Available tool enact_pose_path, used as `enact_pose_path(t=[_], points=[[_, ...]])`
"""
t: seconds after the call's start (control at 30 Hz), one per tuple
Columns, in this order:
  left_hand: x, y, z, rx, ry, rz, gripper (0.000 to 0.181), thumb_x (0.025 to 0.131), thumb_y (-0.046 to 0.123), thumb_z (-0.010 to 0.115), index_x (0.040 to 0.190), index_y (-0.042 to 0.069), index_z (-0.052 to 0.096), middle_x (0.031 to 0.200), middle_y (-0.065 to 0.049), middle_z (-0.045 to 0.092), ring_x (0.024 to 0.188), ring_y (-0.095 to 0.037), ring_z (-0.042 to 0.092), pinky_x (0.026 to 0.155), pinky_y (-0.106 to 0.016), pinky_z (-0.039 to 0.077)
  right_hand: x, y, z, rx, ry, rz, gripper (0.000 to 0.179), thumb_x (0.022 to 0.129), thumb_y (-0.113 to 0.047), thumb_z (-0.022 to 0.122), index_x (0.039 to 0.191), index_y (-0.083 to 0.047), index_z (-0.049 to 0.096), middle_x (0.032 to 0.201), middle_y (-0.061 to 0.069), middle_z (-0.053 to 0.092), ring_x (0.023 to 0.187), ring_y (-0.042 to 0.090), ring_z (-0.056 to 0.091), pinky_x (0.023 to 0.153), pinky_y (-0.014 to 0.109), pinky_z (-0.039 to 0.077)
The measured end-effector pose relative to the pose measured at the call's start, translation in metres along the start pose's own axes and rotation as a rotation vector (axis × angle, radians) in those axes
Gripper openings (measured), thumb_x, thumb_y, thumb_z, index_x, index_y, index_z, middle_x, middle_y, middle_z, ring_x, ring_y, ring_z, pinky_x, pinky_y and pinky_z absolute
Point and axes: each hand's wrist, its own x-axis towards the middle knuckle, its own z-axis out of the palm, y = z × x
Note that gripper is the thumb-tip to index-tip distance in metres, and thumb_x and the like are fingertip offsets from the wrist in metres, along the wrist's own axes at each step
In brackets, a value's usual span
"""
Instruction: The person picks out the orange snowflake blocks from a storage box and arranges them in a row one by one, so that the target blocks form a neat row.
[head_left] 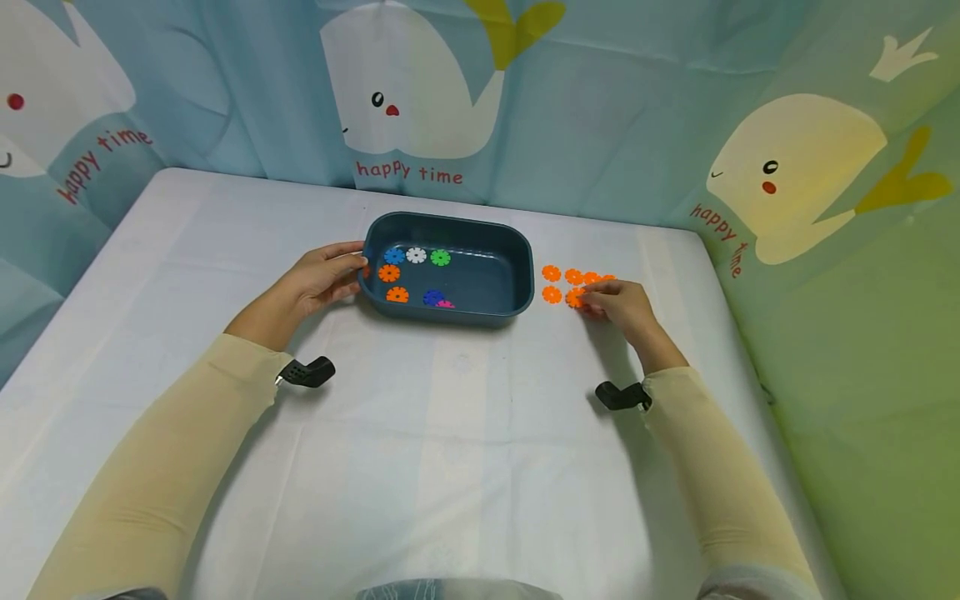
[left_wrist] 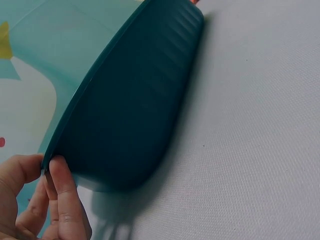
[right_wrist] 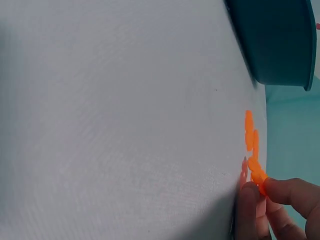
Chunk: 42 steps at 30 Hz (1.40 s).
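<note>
A dark teal plastic basin (head_left: 483,279) stands on the table with several flower-shaped discs inside: orange, blue, white (head_left: 416,255), green (head_left: 440,257), dark blue and pink. My left hand (head_left: 324,275) pinches the basin's left rim between thumb and fingers, which the left wrist view shows close up. To the right of the basin, my right hand (head_left: 621,307) pinches an orange flower disc (right_wrist: 257,175) between thumb and fingers, tilted off the cloth. More orange discs (head_left: 551,273) lie in two rows beside that hand, and the hand partly hides some of them.
A white cloth covers the table (head_left: 465,433). Behind and to the right hangs a blue-green curtain (head_left: 600,108) with printed whales. Each wrist carries a black camera mount (head_left: 309,372). The table's right edge runs just beyond the right arm.
</note>
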Motion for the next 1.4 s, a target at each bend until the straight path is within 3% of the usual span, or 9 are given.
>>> enact_pose_path(t=[0.23,0.7,1.07,1.4], points=[[0.002,0.0,0.0,0.001,0.0,-0.005,0.053,0.098,0.013,0.06,0.149,0.014,0.044,0.105,0.0,0.062,0.08,-0.007,0.063,0.066,-0.017,0.056,0.001,0.0,0.001,-0.014,0.005,-0.005,0.035,0.094,-0.018,0.068,0.118,0.006,0.063,0.074,-0.013,0.066,0.068,-0.002,0.065,0.069,0.012,0.053],[-0.002,0.002,0.001,0.005,-0.004,-0.009,0.054,0.098,0.013,0.06,0.149,0.014,0.043,0.1,0.003,0.064,0.077,-0.006,0.063,0.065,-0.016,0.056,0.002,0.0,-0.002,-0.037,-0.014,-0.025,0.037,0.094,-0.017,0.068,0.12,0.009,0.062,0.079,-0.009,0.07,0.07,-0.001,0.068,0.072,0.014,0.055],[-0.006,0.001,0.002,-0.014,-0.019,0.021,0.049,0.096,0.012,0.063,0.143,0.014,0.051,0.098,0.002,0.065,0.08,-0.007,0.064,0.066,-0.015,0.056,-0.004,-0.008,-0.004,-0.06,-0.007,-0.004,0.038,0.093,-0.02,0.068,0.121,0.006,0.063,0.075,-0.013,0.067,0.07,-0.002,0.065,0.071,0.012,0.054],[-0.002,0.001,0.001,0.018,-0.002,-0.006,0.054,0.098,0.013,0.06,0.149,0.014,0.044,0.099,0.003,0.064,0.081,-0.007,0.063,0.066,-0.016,0.056,-0.019,-0.036,0.012,0.083,-0.087,-0.092,0.037,0.093,-0.011,0.067,0.12,0.013,0.059,0.083,-0.001,0.069,0.07,0.003,0.068,0.073,0.019,0.058]])
